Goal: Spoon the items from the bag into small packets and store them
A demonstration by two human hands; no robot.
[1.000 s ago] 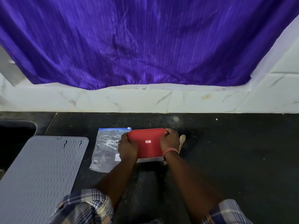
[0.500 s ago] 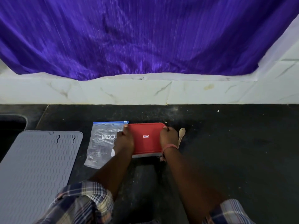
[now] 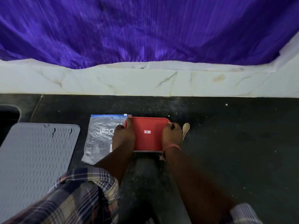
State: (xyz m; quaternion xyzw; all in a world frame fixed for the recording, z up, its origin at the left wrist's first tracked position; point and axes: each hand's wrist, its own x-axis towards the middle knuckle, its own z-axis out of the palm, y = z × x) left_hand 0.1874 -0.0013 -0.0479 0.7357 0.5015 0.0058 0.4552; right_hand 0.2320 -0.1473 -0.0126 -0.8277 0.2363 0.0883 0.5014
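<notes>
Both hands grip the red box [image 3: 148, 134] by its short ends: left hand [image 3: 123, 138] at 9 o'clock, right hand [image 3: 172, 135] at 3, fingers curled over the lid's edges. Box's long axis runs left-right. Bag [image 3: 100, 136] lies just left, under the left hand; spoon [image 3: 185, 128] just right. Grip matches the earlier frame; only the view has shifted.

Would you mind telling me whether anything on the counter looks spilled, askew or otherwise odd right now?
Only small things. Pale specks and dusty residue are scattered over the black counter near the wall. The clear zip bag lies slightly askew, partly under the left hand. The red-lidded container and the wooden spoon look undamaged.
</notes>
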